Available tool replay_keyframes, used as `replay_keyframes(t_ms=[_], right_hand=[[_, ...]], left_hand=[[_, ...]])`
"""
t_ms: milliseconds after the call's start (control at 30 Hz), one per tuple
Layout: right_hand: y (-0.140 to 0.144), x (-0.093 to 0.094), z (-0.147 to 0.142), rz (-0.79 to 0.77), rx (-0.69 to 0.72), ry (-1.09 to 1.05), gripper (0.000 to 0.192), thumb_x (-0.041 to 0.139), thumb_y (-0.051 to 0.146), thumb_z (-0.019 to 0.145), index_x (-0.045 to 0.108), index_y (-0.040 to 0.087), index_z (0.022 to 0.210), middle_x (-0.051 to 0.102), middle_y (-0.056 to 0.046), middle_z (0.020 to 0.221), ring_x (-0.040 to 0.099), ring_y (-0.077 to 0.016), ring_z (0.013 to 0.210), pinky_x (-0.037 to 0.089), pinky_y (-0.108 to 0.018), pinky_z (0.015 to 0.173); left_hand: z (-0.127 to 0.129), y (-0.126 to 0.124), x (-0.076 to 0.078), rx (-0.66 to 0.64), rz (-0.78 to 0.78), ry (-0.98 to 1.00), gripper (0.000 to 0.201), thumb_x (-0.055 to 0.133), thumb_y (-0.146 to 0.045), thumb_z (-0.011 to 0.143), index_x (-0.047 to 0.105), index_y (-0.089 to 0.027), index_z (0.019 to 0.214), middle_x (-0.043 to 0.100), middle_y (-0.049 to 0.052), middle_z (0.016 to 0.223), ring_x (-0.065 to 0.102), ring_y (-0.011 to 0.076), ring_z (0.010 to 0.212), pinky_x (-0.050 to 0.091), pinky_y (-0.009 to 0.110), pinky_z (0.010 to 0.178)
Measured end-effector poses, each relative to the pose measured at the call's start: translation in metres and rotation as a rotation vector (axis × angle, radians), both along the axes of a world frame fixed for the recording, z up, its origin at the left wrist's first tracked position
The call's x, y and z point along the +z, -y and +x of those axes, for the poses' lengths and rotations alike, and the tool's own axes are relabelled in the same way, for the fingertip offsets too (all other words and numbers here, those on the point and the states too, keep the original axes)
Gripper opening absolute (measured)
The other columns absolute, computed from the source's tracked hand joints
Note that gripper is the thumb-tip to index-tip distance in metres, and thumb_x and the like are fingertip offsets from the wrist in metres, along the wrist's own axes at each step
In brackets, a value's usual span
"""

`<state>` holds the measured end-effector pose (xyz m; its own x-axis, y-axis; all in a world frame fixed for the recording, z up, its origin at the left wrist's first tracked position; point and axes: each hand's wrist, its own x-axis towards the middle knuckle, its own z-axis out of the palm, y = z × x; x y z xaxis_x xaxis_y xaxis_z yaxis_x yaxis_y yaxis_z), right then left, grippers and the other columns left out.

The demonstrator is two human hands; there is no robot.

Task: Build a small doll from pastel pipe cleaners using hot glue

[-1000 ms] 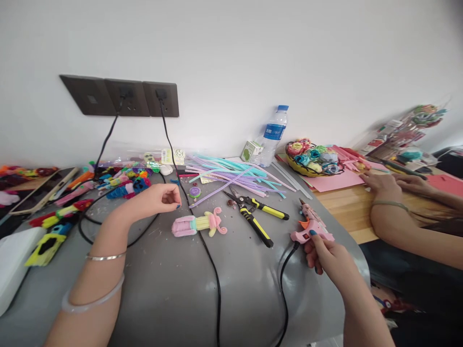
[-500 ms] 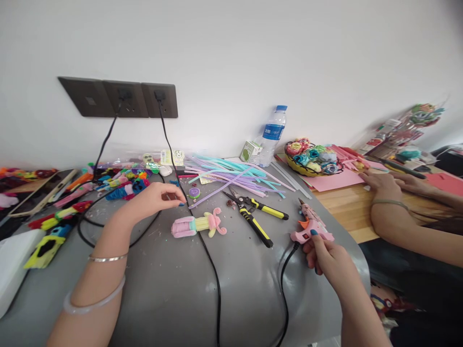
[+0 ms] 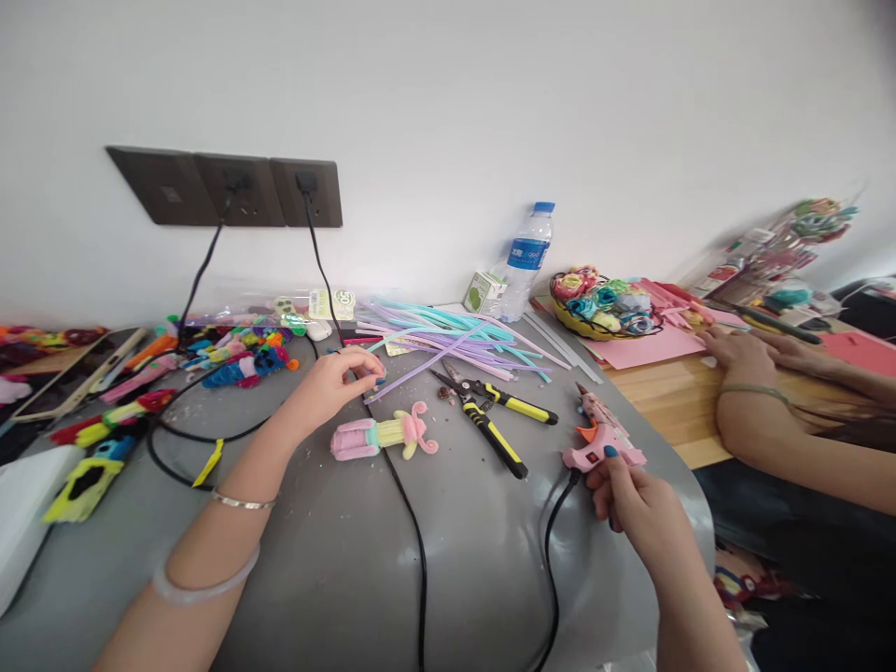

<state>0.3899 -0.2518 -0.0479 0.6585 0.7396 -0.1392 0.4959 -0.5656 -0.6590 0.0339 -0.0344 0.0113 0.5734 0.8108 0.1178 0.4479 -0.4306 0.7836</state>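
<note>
Pink glue gun [image 3: 608, 433] held in right hand [image 3: 638, 502].
Just nearside of the curled fingers of the left hand [image 3: 334, 385], any hold unclear, a pipe-cleaner figure [image 3: 390, 433] is laid left-to-right.

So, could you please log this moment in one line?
left hand: near purple stem, grip unclear; right hand: holding pink glue gun; pliers: open

I'm in a shared craft workspace. Pipe cleaners [image 3: 466, 349], pliers [image 3: 494, 441] and a pink glue gun [image 3: 603, 448] show it at my grey desk [image 3: 315, 569], with a co-worker's wooden desk [image 3: 676, 411] alongside.
</note>
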Motion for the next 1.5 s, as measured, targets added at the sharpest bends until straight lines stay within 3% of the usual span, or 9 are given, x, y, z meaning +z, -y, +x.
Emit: replay_keyframes(t_ms=[133, 233, 433, 633, 800, 1033, 1200, 1333, 1500], right_hand=[[0.002, 0.001, -0.004, 0.052, -0.019, 0.014, 0.060, 0.034, 0.068, 0.089, 0.058, 0.022, 0.059, 0.059, -0.004, 0.043, 0.051, -0.0173, 0.036, 0.040, -0.030, 0.042], [0.002, 0.001, -0.004, 0.051, -0.017, 0.028, 0.060, 0.034, 0.067, 0.089, 0.059, 0.022, 0.059, 0.059, -0.004, 0.043, 0.051, -0.0172, 0.037, 0.039, -0.030, 0.043], [0.003, -0.001, -0.002, 0.014, -0.017, 0.050, 0.058, 0.033, 0.066, 0.089, 0.058, 0.022, 0.061, 0.060, -0.004, 0.045, 0.053, -0.0187, 0.040, 0.040, -0.031, 0.045], [0.003, 0.001, -0.004, 0.014, -0.036, 0.040, 0.053, 0.034, 0.061, 0.089, 0.058, 0.022, 0.063, 0.060, -0.003, 0.047, 0.054, -0.0191, 0.042, 0.042, -0.032, 0.048], [-0.007, 0.010, -0.009, -0.101, -0.071, 0.119, 0.047, 0.046, 0.060, 0.084, 0.056, 0.023, 0.056, 0.061, -0.004, 0.046, 0.054, -0.0198, 0.041, 0.040, -0.031, 0.046], [-0.022, 0.017, -0.008, -0.085, -0.045, 0.219, 0.050, 0.044, 0.061, 0.080, 0.052, 0.024, 0.048, 0.061, -0.006, 0.045, 0.055, -0.0219, 0.045, 0.037, -0.032, 0.048], [-0.021, 0.017, -0.004, -0.065, -0.072, 0.112, 0.049, 0.041, 0.065, 0.076, 0.060, 0.023, 0.059, 0.061, -0.005, 0.048, 0.056, -0.0235, 0.048, 0.040, -0.034, 0.053], [-0.012, 0.025, -0.007, 0.014, -0.139, 0.130, 0.050, 0.043, 0.067, 0.074, 0.060, 0.022, 0.060, 0.060, -0.007, 0.052, 0.055, -0.0240, 0.049, 0.038, -0.034, 0.050], [-0.018, 0.048, -0.043, 0.328, -0.082, 0.209, 0.050, 0.045, 0.065, 0.085, 0.055, 0.022, 0.061, 0.048, -0.001, 0.051, 0.044, -0.0180, 0.047, 0.032, -0.031, 0.048]], left_hand=[[-0.003, -0.002, 0.000, 0.054, 0.033, -0.048, 0.025, 0.054, -0.039, 0.087, 0.069, -0.019, 0.087, 0.073, 0.008, 0.109, 0.064, 0.0239, 0.097, 0.045, 0.030, 0.071], [-0.013, -0.006, 0.002, 0.152, 0.140, -0.149, 0.023, 0.051, -0.039, 0.088, 0.064, -0.020, 0.083, 0.072, 0.006, 0.094, 0.063, 0.0216, 0.084, 0.042, 0.029, 0.070], [-0.033, -0.016, 0.007, 0.284, 0.221, -0.306, 0.030, 0.042, -0.040, 0.088, 0.051, -0.021, 0.066, 0.054, 0.001, 0.060, 0.048, 0.0175, 0.058, 0.032, 0.029, 0.058], [-0.034, -0.016, 0.006, 0.288, 0.139, -0.221, 0.019, 0.051, -0.037, 0.083, 0.058, -0.020, 0.078, 0.065, 0.002, 0.075, 0.056, 0.0177, 0.064, 0.039, 0.028, 0.061], [-0.034, -0.019, 0.002, 0.213, 0.092, -0.108, 0.026, 0.062, -0.043, 0.077, 0.070, -0.019, 0.077, 0.075, 0.008, 0.099, 0.065, 0.0237, 0.085, 0.047, 0.032, 0.072], [-0.030, -0.019, 0.003, 0.281, -0.015, 0.021, 0.036, 0.065, -0.050, 0.074, 0.078, -0.018, 0.084, 0.078, 0.009, 0.100, 0.067, 0.0281, 0.096, 0.049, 0.033, 0.080], [-0.027, -0.016, 0.003, 0.297, -0.232, 0.120, 0.039, 0.071, -0.049, 0.069, 0.081, -0.019, 0.092, 0.079, 0.008, 0.098, 0.066, 0.0256, 0.092, 0.046, 0.027, 0.065], [-0.025, -0.015, 0.001, 0.282, -0.318, 0.155, 0.043, 0.073, -0.052, 0.069, 0.082, -0.017, 0.093, 0.077, 0.010, 0.092, 0.061, 0.0210, 0.082, 0.039, 0.025, 0.057], [-0.019, -0.009, 0.005, 0.272, -0.397, 0.215, 0.044, 0.070, -0.057, 0.073, 0.082, -0.017, 0.086, 0.076, 0.012, 0.094, 0.061, 0.0204, 0.082, 0.040, 0.025, 0.058]])
